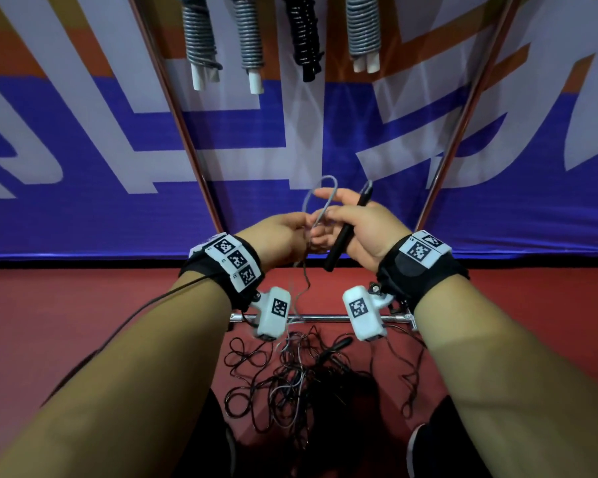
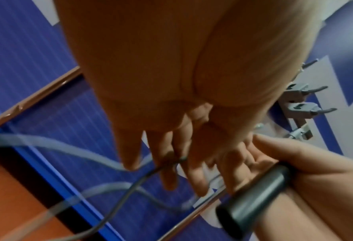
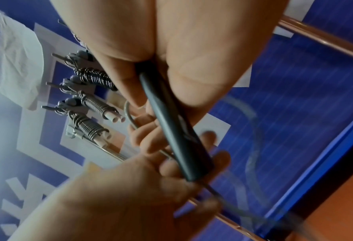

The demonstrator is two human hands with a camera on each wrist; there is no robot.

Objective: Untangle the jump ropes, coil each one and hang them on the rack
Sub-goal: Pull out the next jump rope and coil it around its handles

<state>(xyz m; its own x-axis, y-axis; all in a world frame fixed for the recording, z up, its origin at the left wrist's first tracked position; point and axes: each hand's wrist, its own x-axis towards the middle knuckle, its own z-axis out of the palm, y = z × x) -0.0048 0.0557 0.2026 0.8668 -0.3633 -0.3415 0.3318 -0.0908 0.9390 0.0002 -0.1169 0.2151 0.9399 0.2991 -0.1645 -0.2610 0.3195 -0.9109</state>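
- A person's right hand (image 1: 363,232) grips a black jump-rope handle (image 1: 347,229) in front of a blue, white and orange banner (image 1: 83,150), the handle tilted with its rope end up; thumb and curled fingers close round it, the forefinger stretched forward.
- The left hand (image 1: 280,236) meets the right just beside the handle, its fingertips pinching a grey rope (image 1: 320,198) that arches in a loop above both hands; in the left-wrist view the fingers (image 2: 167,163) point down with the cord running between them.
- From the hands, the rope drops to a tangle of black and grey ropes (image 1: 290,377) lying on the red floor (image 1: 83,322), in front of the rack's low metal crossbar (image 1: 325,318) and between the person's shoes.
- Four coiled jump ropes (image 1: 249,39) hang side by side from the rack (image 1: 187,132) above: three grey with white handles, one black (image 1: 306,36).
- The rack's copper-coloured uprights frame the hanging ropes on either side.
- Both wrists carry black straps with printed marker tags and small white cameras (image 1: 273,313).
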